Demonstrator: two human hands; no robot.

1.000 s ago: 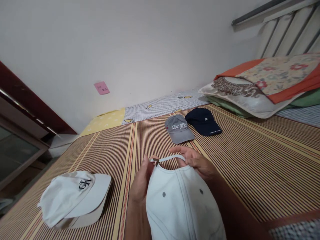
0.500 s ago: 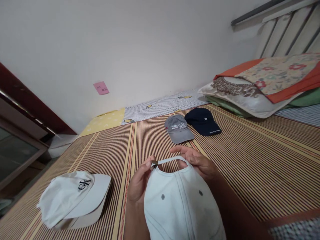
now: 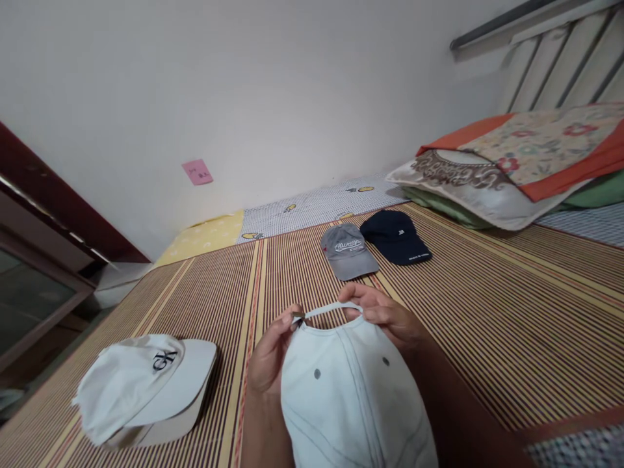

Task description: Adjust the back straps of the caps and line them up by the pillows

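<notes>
A pale white cap (image 3: 351, 396) is held up near the bottom centre, its back opening and strap turned away from me. My left hand (image 3: 271, 354) pinches the strap's buckle end at the opening's left side. On the right side, my right hand (image 3: 385, 316) grips the strap and the cap's edge, with fingers curled over the strap. White caps (image 3: 141, 387), the upper one with black letters, lie stacked at the left. Farther off, a grey cap (image 3: 348, 250) with white lettering sits beside a dark navy cap (image 3: 396, 235).
A striped mat (image 3: 219, 286) covers the bed. Pillows (image 3: 487, 188) and an orange floral cloth (image 3: 546, 140) are piled at the right, below a radiator (image 3: 560, 68). A pink note (image 3: 197, 171) is on the wall.
The right hand's fingers have come down onto the strap, where they were stretched out above it before. The held cap has shifted slightly left.
</notes>
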